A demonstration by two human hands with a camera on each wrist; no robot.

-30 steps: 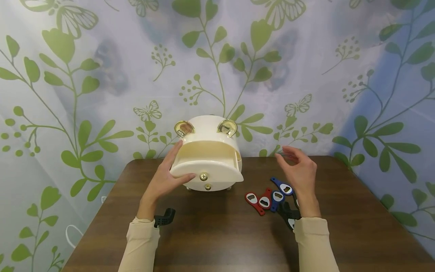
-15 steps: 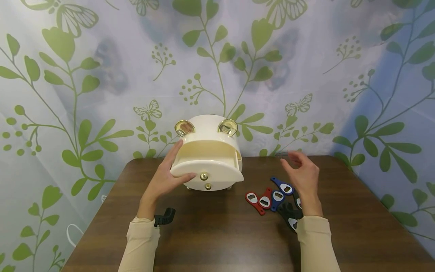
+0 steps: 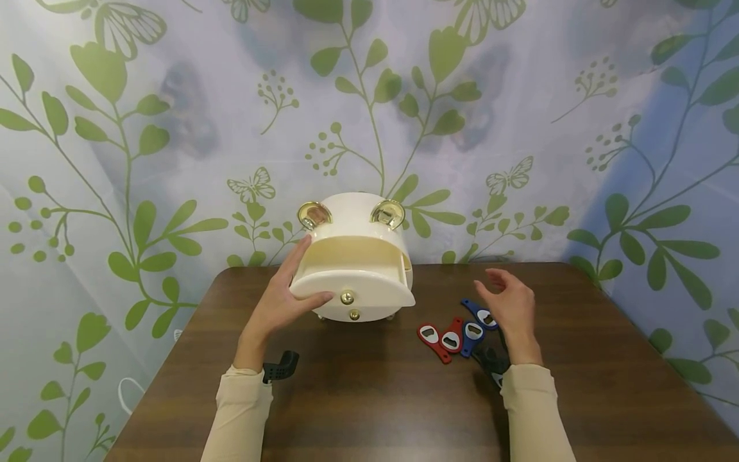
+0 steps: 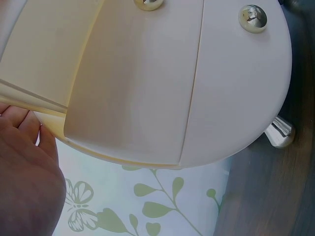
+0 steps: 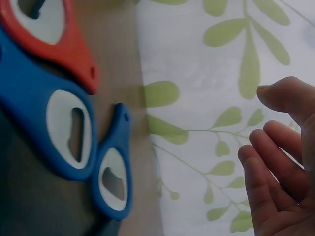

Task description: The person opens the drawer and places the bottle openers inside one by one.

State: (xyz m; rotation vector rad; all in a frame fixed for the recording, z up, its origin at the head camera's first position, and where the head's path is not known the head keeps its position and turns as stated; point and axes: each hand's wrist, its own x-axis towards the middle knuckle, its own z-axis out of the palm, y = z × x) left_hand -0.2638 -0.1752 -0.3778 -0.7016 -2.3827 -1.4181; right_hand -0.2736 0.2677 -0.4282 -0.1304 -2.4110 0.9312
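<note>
A small cream chest of drawers with gold round ears stands on the table, its upper drawer pulled out. My left hand rests at its left side, the thumb lying across the drawer front beside a gold knob. From the left wrist, its fingertips touch the chest's side behind the drawer edge. My right hand hovers over the bottle openers, holding nothing; in the right wrist view thumb and fingers are apart. Two red openers and two blue openers lie left of it.
Darker openers lie beneath my right wrist, partly hidden by the black wrist mount. Behind the brown table hangs a pale curtain printed with green leaves and butterflies. A gold lower knob marks the lower drawer.
My right hand has shifted slightly and come lower, nearer the openers. The left hand and the pulled-out drawer stay as they were.
</note>
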